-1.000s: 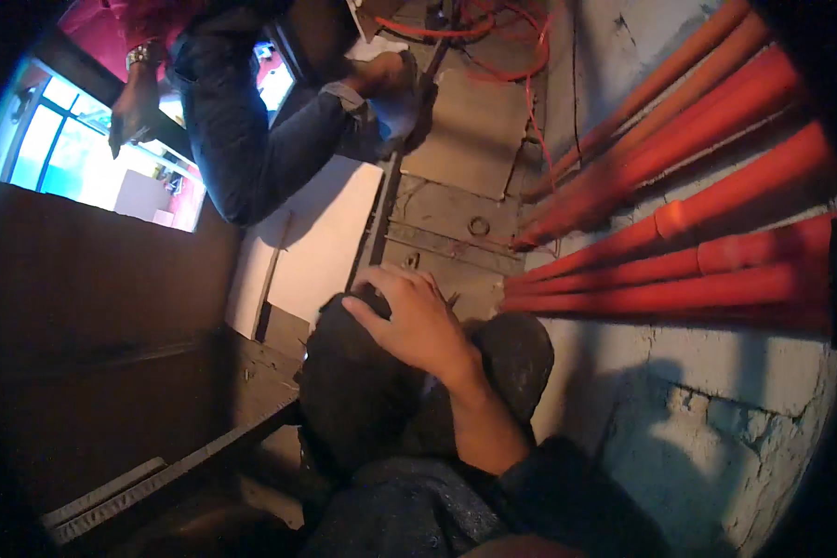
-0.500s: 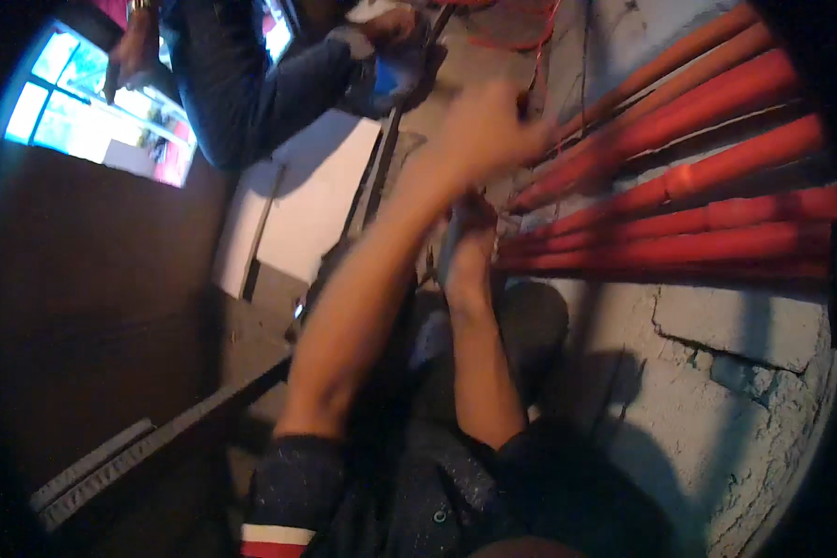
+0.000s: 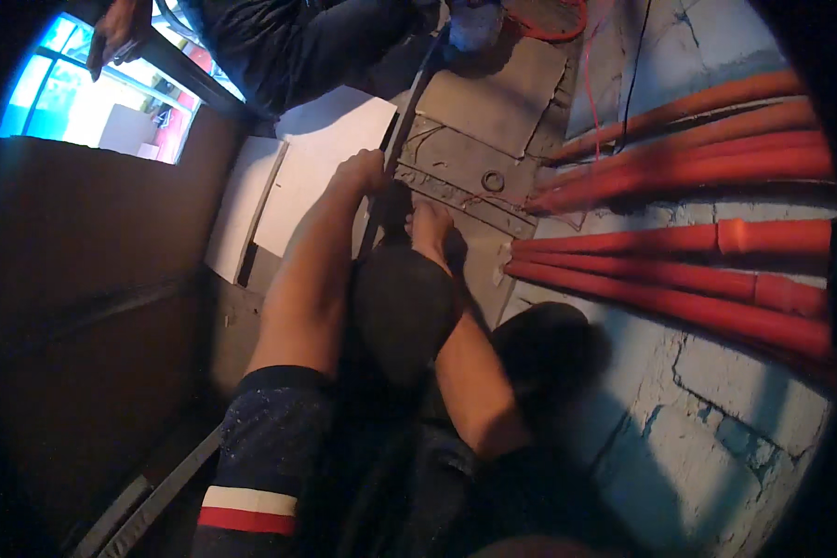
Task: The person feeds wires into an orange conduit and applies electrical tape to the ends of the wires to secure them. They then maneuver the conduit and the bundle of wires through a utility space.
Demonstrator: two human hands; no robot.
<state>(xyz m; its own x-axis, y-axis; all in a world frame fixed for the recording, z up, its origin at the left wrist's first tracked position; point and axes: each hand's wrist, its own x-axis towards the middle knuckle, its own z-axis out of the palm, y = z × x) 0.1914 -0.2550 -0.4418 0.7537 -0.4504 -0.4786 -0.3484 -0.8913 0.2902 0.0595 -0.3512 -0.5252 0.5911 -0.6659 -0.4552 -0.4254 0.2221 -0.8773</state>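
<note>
My left hand [image 3: 359, 173] is closed, its fingers curled down beside the edge of a white panel [image 3: 321, 158] and a long dark metal bar [image 3: 413, 107]. What it grips, if anything, is hidden. My right hand [image 3: 431, 226] is a little nearer and to the right, just past my dark-clothed knee [image 3: 405, 312]. Its fingers are bent around something I cannot make out. Between the two hands lies a dark shape [image 3: 396, 200], too shadowed to name.
Several red-orange pipes [image 3: 670, 246] run along the cracked grey wall [image 3: 716, 391] on the right. Thin red wire [image 3: 588, 93] hangs by them. A small ring [image 3: 493, 180] lies on the brown ledge. Another person's hand [image 3: 116, 37] and dark-trousered leg [image 3: 316, 56] are at upper left.
My left hand has moved left and down, away from the pipes, to the white panel's edge. My right hand has shifted left behind my knee. The other person's leg sits higher in view.
</note>
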